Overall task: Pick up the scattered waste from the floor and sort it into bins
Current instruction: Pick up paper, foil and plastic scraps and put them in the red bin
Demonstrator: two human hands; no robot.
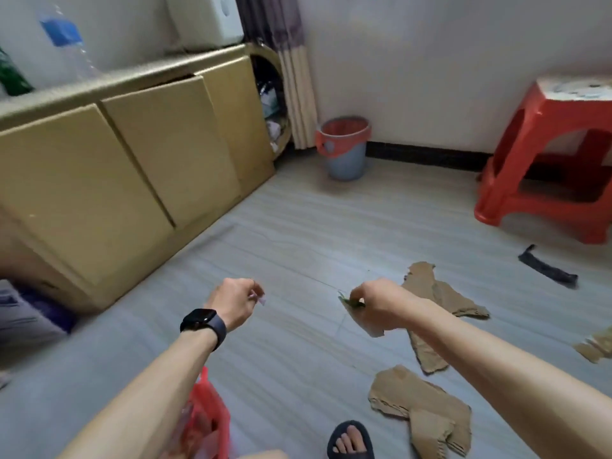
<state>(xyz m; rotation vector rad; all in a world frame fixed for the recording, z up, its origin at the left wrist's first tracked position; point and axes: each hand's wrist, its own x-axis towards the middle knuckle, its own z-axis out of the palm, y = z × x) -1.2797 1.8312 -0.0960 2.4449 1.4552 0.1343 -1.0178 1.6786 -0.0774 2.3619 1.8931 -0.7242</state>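
My left hand (pixel 235 301), with a black watch on the wrist, is closed on a small pale pink scrap (pixel 261 300) above the floor. My right hand (pixel 376 301) pinches a small green scrap (pixel 350 301) just left of torn brown cardboard pieces (pixel 430 293). More cardboard (pixel 420 409) lies near my sandalled foot (pixel 351 440). A black strip (pixel 548 269) lies on the floor at the right. A blue bin with a red liner (pixel 344 147) stands by the far wall. A red bag-lined bin (pixel 208 422) shows under my left forearm.
Tan cabinets (pixel 132 167) run along the left. A red plastic stool (pixel 549 160) stands at the right by the wall. A curtain (pixel 294 94) hangs in the corner behind the blue bin. Another cardboard scrap (pixel 596 346) lies at the right edge.
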